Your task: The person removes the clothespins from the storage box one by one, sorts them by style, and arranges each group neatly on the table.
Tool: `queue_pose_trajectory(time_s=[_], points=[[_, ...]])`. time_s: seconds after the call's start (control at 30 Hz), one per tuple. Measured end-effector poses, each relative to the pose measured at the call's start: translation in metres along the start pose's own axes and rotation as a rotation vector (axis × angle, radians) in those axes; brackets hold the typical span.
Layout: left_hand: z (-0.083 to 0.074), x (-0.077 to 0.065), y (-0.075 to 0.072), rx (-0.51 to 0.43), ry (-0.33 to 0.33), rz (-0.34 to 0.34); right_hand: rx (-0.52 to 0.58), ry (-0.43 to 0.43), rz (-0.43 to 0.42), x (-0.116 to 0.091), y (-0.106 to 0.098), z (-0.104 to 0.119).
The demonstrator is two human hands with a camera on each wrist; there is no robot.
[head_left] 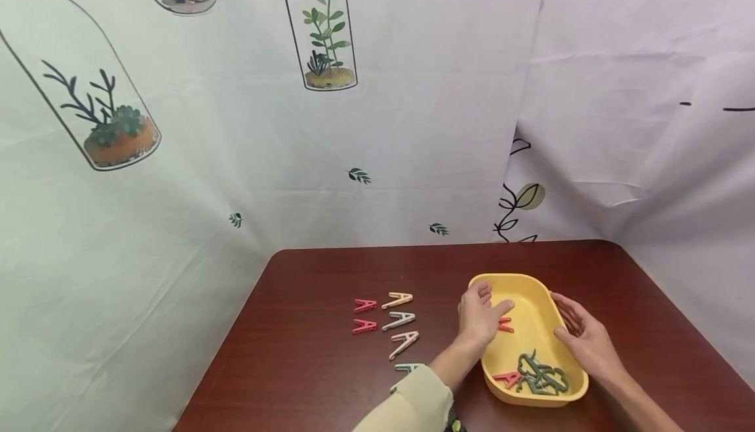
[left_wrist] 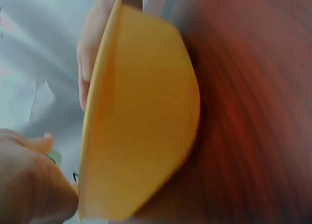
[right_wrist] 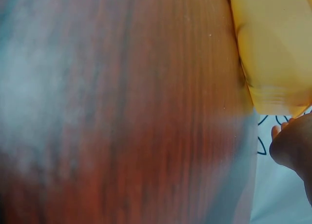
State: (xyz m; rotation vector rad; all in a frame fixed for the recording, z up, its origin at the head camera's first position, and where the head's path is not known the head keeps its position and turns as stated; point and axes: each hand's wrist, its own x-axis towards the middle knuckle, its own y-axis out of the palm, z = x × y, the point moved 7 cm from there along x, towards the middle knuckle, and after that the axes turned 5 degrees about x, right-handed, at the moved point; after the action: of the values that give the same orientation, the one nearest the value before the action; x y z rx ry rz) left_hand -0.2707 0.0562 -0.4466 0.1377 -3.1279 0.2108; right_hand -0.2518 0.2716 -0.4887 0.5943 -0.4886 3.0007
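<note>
A yellow plastic tray (head_left: 533, 327) stands at the right of the table, with a hand at each long side. My left hand (head_left: 479, 314) is at its left rim, thumb stretched over the inside. At the opposite rim, my right hand (head_left: 586, 343) touches the outer wall with fairly straight fingers, its thumb near the edge. Inside lie a red clothespin (head_left: 505, 325) partly behind the left thumb, another red clothespin (head_left: 507, 378), and a tangle of thin dark green pieces (head_left: 541, 374) whose kind is unclear. The left wrist view shows the tray's side wall (left_wrist: 146, 112) close up.
Left of the tray, several clothespins lie in loose columns on the brown table (head_left: 295, 353): red ones (head_left: 364, 326), a cream one (head_left: 398, 299), a white one (head_left: 399, 320) and a mint one (head_left: 408, 367) partly behind the left sleeve. A printed cloth (head_left: 413, 157) hangs behind.
</note>
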Motion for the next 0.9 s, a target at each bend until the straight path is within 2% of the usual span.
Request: queue_pose_trajectory(time_s=[0.1,0.2,0.37,0.6,0.77,0.9], points=[[0.000,-0.008,0.009,0.090,0.001,-0.062,0.003,-0.007,-0.001,0.000,-0.001,-0.001],[0.004,-0.016,0.019,0.143,-0.028,-0.105,0.010,-0.008,-0.005,-0.001,-0.002,-0.001],[0.015,-0.027,0.031,0.133,-0.090,-0.166,0.034,-0.027,-0.010,-0.002,-0.004,-0.001],[0.023,-0.033,0.033,0.124,-0.108,-0.264,0.066,-0.056,-0.003,0.000,-0.002,0.001],[0.026,-0.032,0.034,0.133,-0.119,-0.275,0.049,-0.049,-0.001,0.001,-0.001,0.002],[0.027,-0.030,0.036,0.192,-0.107,-0.281,0.045,-0.039,-0.002,0.000,-0.001,0.002]])
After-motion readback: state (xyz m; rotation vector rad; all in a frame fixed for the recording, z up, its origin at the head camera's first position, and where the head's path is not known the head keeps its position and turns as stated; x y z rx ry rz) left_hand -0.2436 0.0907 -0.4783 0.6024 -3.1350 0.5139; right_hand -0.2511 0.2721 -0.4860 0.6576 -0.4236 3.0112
